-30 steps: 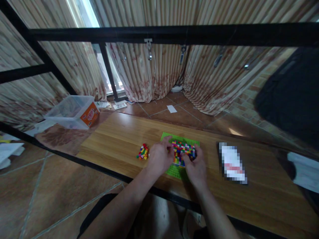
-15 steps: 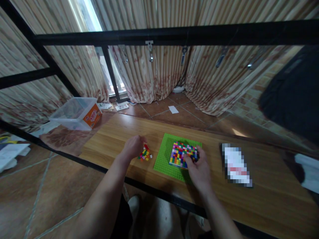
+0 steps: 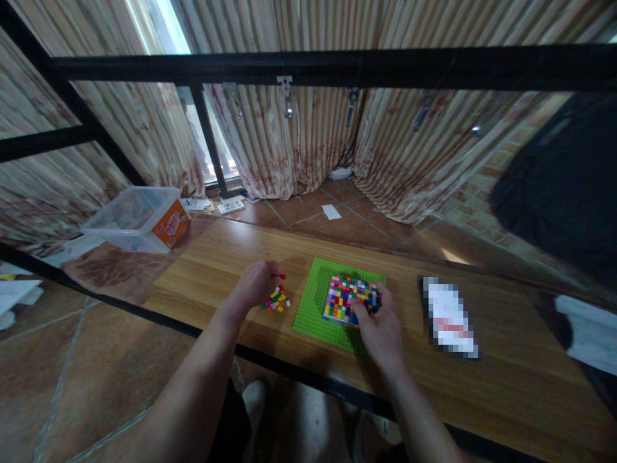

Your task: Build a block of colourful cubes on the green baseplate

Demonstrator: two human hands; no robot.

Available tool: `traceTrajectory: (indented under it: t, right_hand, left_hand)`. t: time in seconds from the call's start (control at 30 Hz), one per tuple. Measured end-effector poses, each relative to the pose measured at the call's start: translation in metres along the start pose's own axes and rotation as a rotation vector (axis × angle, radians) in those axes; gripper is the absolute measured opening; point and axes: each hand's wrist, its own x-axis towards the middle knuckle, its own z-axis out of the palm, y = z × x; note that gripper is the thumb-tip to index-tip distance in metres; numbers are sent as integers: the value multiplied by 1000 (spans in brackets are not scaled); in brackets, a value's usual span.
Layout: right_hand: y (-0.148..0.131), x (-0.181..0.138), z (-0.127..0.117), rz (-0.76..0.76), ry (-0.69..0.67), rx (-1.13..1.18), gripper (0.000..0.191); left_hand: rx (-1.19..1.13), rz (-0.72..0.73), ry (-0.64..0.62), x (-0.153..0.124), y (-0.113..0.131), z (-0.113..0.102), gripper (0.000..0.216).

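My left hand [image 3: 255, 283] is pinched round a small red brick [image 3: 281, 276], just above a pile of loose coloured bricks [image 3: 276, 300] on the wooden table. To the right lies a green baseplate [image 3: 308, 308], with a many-coloured brick block [image 3: 343, 297] on it. My right hand [image 3: 383, 325] grips the block's right side, thumb on the near top face and fingers round the far right edge. Part of the block is hidden under that hand.
A blurred-out phone-like object [image 3: 448, 318] lies right of the baseplate on the wooden table [image 3: 231, 247]. Beyond the left end, a clear plastic bin [image 3: 135, 222] with an orange label stands on the floor. A black metal bar [image 3: 308, 67] crosses above, with hooks hanging.
My left hand has lifted slightly off the pile, and the red brick now shows at its fingertips. My right hand stays on the block. The whole view has shifted a little.
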Motion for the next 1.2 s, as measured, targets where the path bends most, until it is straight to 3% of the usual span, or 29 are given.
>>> traceTrajectory:
  t: [0.17, 0.33, 0.67, 0.8, 1.0, 1.2]
  right_hand:
    - [-3, 2, 2, -100, 107, 24, 67]
    - [-7, 6, 0, -129, 148, 48, 54]
    - [6, 12, -4, -54, 146, 98, 50]
    - [5, 11, -2, -64, 148, 72, 48]
    - [1, 9, -3, -53, 125, 65, 51]
    - [-2, 7, -3, -48, 115, 51, 49]
  left_hand:
    - [-396, 178, 42, -1, 20, 7, 10]
    - [-695, 210, -19, -7, 49, 28, 4]
    - [-437, 303, 21, -25, 88, 35, 11]
    - [-304, 353, 17, -27, 93, 39, 11]
    - [-273, 437, 126, -25, 94, 49, 12]
    - [-266, 359, 195, -25, 95, 55, 12]
